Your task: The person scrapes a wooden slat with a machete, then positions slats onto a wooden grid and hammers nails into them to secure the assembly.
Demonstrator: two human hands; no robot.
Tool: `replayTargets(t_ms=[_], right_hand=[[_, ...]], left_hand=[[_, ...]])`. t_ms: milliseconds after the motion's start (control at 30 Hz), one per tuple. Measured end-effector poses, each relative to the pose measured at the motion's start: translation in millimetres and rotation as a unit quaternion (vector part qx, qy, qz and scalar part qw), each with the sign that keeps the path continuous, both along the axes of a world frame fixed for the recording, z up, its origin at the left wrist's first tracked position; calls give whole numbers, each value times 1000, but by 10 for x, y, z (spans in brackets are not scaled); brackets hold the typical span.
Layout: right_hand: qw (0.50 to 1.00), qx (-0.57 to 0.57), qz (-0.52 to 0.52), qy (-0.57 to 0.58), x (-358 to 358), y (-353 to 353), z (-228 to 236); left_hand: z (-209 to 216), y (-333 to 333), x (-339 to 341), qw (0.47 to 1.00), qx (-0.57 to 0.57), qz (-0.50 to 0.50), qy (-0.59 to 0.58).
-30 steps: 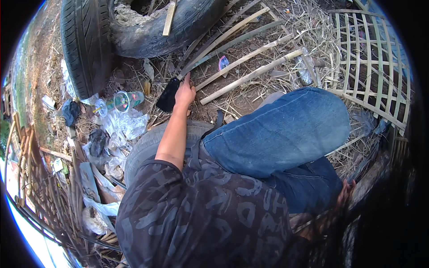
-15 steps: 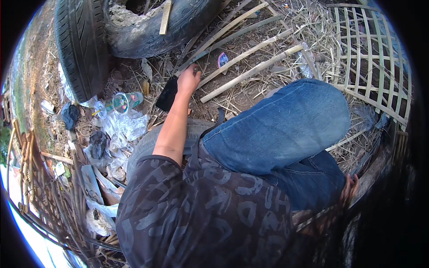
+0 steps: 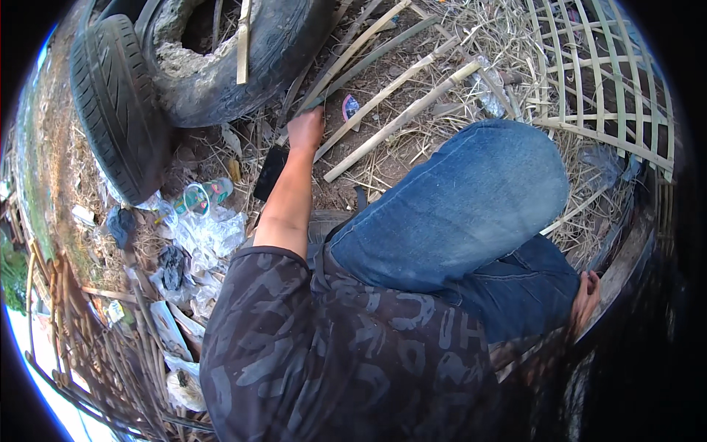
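My left hand [image 3: 305, 130] reaches forward, fingers curled round the near part of a greenish bamboo strip [image 3: 379, 53]; the fingertips are mostly hidden. Two paler split bamboo pieces, one thin strip [image 3: 390, 94] and one thicker stick [image 3: 401, 121], lie on the ground to its right. Beside my wrist is a flat black rectangular object [image 3: 271, 173], partly covered by my forearm. A small pink and blue scrap [image 3: 350, 107] lies just right of the hand. My right hand is out of sight.
Two old tyres, one leaning [image 3: 118, 110] and one lying [image 3: 243, 96], stand at the far left. Plastic bags [image 3: 210, 236] and a clear cup [image 3: 197, 199] litter the left. A woven bamboo lattice [image 3: 589, 92] rises at the far right. Sticks [image 3: 96, 353] are piled at lower left.
The view has shifted a little, so the tyres sit lower and the lattice further left. My left hand has turned slightly, showing more of its back, and remains at the greenish strip.
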State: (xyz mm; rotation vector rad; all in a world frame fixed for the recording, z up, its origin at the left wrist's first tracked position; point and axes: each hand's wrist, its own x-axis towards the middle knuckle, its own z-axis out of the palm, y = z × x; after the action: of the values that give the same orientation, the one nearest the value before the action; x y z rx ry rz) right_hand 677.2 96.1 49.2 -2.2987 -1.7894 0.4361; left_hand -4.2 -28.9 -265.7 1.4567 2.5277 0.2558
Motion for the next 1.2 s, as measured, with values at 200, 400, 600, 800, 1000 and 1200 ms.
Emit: replayTargets(t_ms=[200, 400, 600, 800, 1000, 1200], right_hand=[[1000, -13, -24, 12, 50, -5, -16], [1000, -13, -15, 3, -16, 11, -9], [1000, -10, -20, 12, -16, 11, 6], [1000, 8, -22, 10, -94, 12, 11], [999, 11, -29, 18, -188, -7, 13], [998, 64, -25, -15, -486, -34, 114]], left_hand=[[-39, 39, 16, 999, -31, 7, 12], [-43, 93, -51, 997, -53, -37, 28], [38, 187, -21, 991, -100, -74, 49], [85, 216, 45, 991, -115, -63, 32], [429, 243, 150, 990, -89, 72, -76], [791, 3, 279, 894, 197, 218, -337]])
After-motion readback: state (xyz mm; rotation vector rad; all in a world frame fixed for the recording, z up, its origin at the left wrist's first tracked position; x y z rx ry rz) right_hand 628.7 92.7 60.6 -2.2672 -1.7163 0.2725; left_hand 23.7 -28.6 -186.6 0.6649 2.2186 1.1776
